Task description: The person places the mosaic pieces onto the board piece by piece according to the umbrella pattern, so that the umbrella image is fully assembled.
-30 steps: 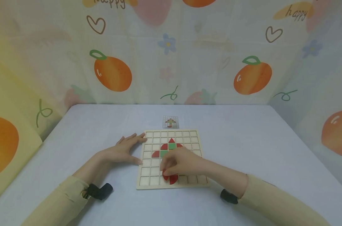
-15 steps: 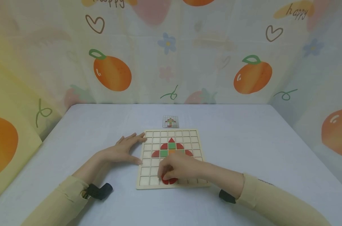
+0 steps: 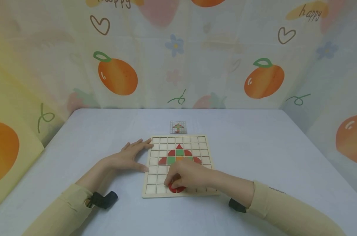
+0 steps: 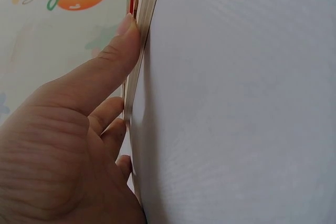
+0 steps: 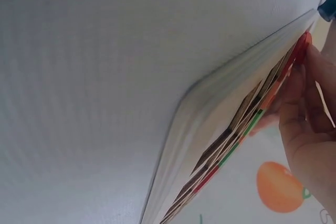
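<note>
A pale wooden grid board [image 3: 154,189] lies flat on the white table. My right hand [image 3: 191,173] pinches a red rounded tile [image 3: 172,187] low in the board's bottom row; the right wrist view shows the same red tile [image 5: 302,48] at my fingertips, seemingly tilted. Beside it lies another red rounded tile [image 3: 181,189]. Further up sit a red triangle tile [image 3: 179,147], green tiles [image 3: 179,152], an orange tile [image 3: 179,158] and red rounded tiles [image 3: 162,161], partly behind my hand. My left hand [image 3: 122,160] rests along the board's left edge, its fingers spread and thumb touching the side.
Just behind the board lies a small pattern card [image 3: 178,127] printed with a similar coloured figure. A patterned cloth [image 3: 208,75] hangs at the table's far edge. Dark camera mounts [image 3: 104,200] sit at both wrists.
My right hand has moved slightly down and left with the red tile, which now sits close beside the other red tile. The left hand stays in place.
</note>
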Demonstrator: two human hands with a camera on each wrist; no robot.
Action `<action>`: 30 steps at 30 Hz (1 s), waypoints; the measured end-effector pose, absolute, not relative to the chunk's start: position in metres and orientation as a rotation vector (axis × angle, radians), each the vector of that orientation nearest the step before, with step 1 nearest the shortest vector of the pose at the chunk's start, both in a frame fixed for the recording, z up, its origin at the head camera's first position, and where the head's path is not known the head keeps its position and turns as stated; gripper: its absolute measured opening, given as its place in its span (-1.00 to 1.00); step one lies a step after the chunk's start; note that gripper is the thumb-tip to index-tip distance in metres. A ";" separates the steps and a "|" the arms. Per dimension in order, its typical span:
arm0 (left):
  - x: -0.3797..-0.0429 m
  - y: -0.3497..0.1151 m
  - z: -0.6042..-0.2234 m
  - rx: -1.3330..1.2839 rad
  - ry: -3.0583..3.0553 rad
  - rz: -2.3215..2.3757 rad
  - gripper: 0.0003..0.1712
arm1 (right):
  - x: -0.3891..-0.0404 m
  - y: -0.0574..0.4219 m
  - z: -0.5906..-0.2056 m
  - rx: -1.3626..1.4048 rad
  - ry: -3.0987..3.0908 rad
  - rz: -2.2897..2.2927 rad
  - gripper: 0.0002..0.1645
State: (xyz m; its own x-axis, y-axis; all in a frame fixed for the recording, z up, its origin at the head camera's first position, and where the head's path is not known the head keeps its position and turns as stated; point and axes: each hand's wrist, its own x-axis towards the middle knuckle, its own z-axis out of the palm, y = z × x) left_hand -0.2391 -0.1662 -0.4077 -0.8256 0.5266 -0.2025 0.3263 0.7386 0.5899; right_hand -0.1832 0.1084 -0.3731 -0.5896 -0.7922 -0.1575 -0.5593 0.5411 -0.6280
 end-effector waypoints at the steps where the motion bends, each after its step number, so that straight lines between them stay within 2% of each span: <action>1: -0.239 -0.166 -0.407 0.658 2.582 0.783 0.04 | -0.183 0.108 -0.373 -1.104 2.356 -0.740 -0.79; 10: -0.239 -0.165 -0.407 0.654 2.581 0.786 0.05 | -0.186 0.111 -0.373 -1.063 2.393 -0.774 -0.81; 21: -0.238 -0.166 -0.409 0.655 2.582 0.783 0.05 | -0.193 0.136 -0.365 -0.970 2.527 -0.859 -0.87; 26: -0.237 -0.166 -0.409 0.657 2.581 0.791 0.04 | -0.198 0.154 -0.360 -0.916 2.582 -0.934 -0.83; 30: -0.237 -0.167 -0.411 0.660 2.579 0.797 0.03 | -0.203 0.169 -0.355 -0.754 2.658 -0.921 -0.74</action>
